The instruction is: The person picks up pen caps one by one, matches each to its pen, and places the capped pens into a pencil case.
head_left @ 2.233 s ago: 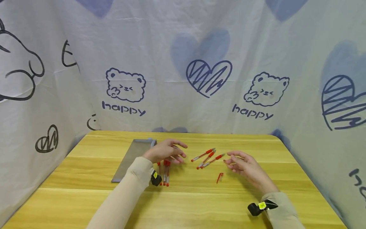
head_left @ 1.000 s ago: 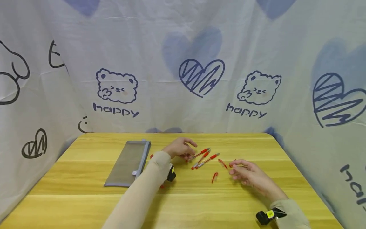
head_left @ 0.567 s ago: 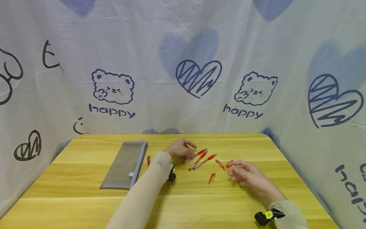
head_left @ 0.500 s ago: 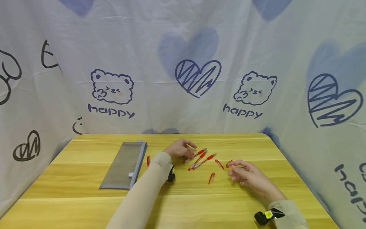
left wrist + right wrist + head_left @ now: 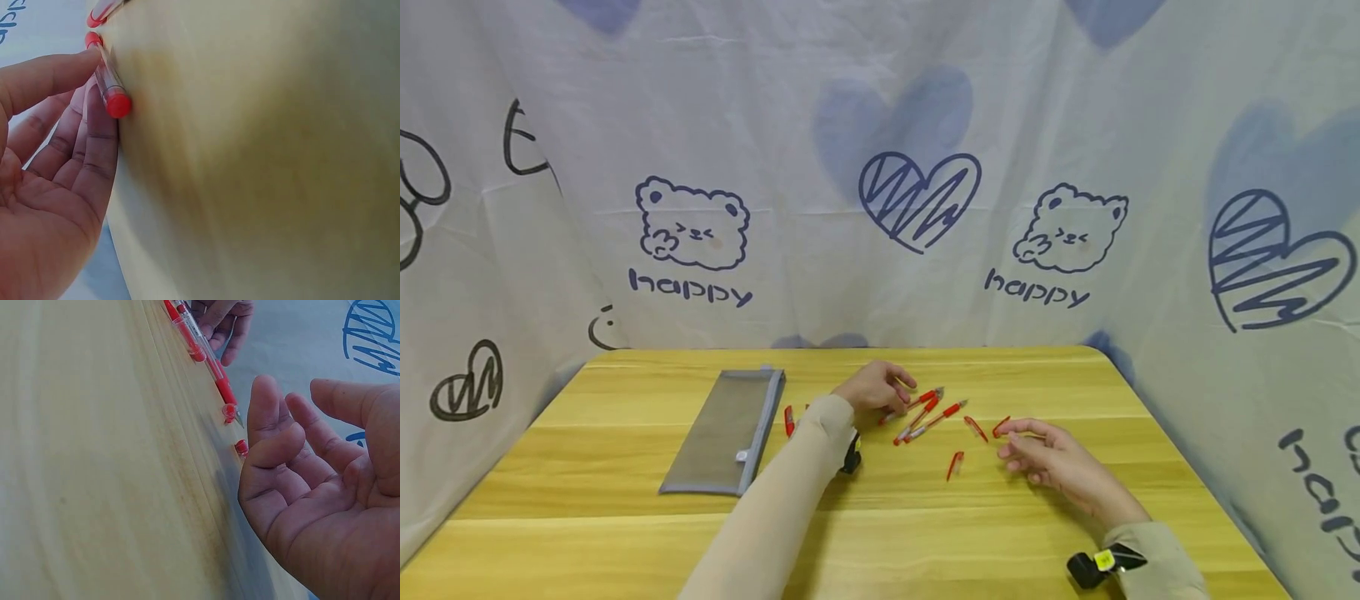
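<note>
Three uncapped red gel pens lie near the table's middle; one of them [image 5: 936,422] points to the upper right. My left hand [image 5: 872,390] is at the leftmost pen. In the left wrist view, its thumb and fingers pinch that pen [image 5: 110,81] near its red end plug. To the right lie three loose red pen caps: a near cap [image 5: 955,465], a middle cap [image 5: 976,428] and a far cap [image 5: 1002,427]. My right hand [image 5: 1060,462] hovers beside the far cap, fingers loosely bent, holding nothing in the right wrist view.
A grey mesh zipper pouch [image 5: 718,433] lies flat at the left of the wooden table [image 5: 970,550]. Beside it, a red pen part [image 5: 788,420] shows; my left forearm hides what lies below it. A printed curtain [image 5: 820,200] stands behind the table.
My left hand has moved right to the uncapped pens and taken hold of one. Two more caps now show beside my right hand, which has shifted slightly. The head view has turned a little right.
</note>
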Motion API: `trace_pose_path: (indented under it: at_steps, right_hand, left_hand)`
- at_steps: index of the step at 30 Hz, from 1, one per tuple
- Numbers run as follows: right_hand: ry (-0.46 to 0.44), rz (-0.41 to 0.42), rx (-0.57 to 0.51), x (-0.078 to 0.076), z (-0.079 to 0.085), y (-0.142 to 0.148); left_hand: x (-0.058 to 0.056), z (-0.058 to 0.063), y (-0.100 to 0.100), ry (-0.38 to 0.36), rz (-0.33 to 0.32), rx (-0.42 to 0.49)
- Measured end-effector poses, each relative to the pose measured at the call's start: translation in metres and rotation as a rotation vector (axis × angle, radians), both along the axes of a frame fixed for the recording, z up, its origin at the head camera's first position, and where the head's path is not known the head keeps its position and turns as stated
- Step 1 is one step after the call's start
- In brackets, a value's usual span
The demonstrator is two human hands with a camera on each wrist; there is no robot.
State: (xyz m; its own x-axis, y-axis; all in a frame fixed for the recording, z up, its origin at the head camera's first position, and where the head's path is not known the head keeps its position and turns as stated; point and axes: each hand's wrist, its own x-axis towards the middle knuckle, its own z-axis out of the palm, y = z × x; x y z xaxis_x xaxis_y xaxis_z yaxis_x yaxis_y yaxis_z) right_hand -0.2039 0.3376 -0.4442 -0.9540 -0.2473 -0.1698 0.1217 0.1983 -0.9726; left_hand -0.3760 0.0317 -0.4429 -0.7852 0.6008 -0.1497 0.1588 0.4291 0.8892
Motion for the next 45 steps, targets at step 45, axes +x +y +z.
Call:
trace_pose_path:
  at_steps: [45]
  right_hand:
    - [-0.014, -0.007, 0.036, 0.0, -0.001, -0.003]
  left_hand:
    - [0.0, 0.005, 0.004, 0.192, -0.064, -0.255]
